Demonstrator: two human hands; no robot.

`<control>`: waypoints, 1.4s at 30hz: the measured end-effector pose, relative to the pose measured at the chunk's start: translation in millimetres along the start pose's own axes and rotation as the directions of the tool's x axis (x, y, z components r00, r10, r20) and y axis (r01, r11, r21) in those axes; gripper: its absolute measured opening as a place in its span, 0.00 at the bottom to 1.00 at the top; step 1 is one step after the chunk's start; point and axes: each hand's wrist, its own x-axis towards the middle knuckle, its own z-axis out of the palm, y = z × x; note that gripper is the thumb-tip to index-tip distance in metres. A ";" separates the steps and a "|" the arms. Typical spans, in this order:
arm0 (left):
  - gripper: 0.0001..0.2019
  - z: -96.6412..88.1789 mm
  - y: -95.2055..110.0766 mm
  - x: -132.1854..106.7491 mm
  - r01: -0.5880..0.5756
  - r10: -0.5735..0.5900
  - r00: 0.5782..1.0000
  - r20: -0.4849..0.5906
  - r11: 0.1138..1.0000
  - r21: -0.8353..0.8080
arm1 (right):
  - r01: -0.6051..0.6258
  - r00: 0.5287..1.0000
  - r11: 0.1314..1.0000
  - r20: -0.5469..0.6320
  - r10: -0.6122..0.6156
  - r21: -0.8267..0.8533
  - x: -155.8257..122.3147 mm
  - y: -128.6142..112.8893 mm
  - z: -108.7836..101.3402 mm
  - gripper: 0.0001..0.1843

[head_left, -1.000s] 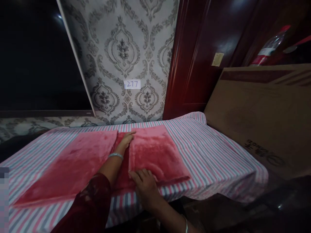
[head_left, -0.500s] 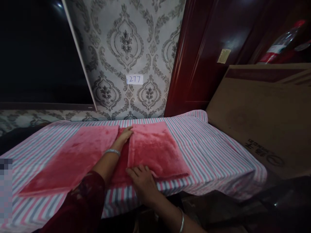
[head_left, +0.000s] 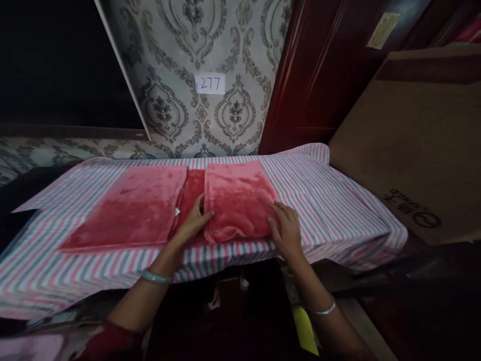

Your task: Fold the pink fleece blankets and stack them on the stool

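A plush pinkish-red blanket (head_left: 130, 210) lies on a striped cloth, with its left and right parts folded inward and a darker strip between them. My left hand (head_left: 193, 219) is at the left edge of the right folded part (head_left: 238, 205). Its thumb lies over that edge, apart from the index finger; the other fingers are partly hidden. At the opposite edge, my right hand (head_left: 288, 228) rests with thumb and fingers apart, fingertips touching the plush. A small white tag (head_left: 177, 212) shows on the inner edge of the left part.
The striped pink, grey and white cloth (head_left: 323, 200) covers the table. A large cardboard box (head_left: 421, 145) stands at the right, beside a dark red door (head_left: 319, 75). A dark screen (head_left: 67, 65) hangs at the left. The patterned wall bears a paper label (head_left: 209, 83) reading 277.
My left hand has come nearer along the fold's left edge. My right hand has moved from the near left corner to the right edge. The view has tilted downward.
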 end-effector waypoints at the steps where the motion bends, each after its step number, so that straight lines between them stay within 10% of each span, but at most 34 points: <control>1: 0.46 0.3 -0.4 -4.2 0.007 -0.006 1.000 -0.004 0.999 0.033 | -0.021 1.000 0.999 0.004 0.021 -0.035 -2.7 10.6 1.7 0.22; 13: 0.35 -14.8 6.1 -17.0 -0.064 0.050 0.996 0.075 0.979 0.193 | -0.011 0.992 0.998 0.122 0.018 -0.060 -35.8 45.1 29.2 0.23; 20: 0.26 -14.1 -6.8 -43.7 -0.043 0.133 0.959 -0.252 0.942 0.332 | -0.027 0.989 0.998 0.142 0.035 -0.056 -36.6 44.6 26.7 0.23; 42: 0.20 -17.5 18.7 -55.7 -0.006 0.015 0.999 -0.052 0.984 0.180 | 0.039 0.988 0.990 0.141 -0.058 0.133 -36.7 31.1 7.1 0.17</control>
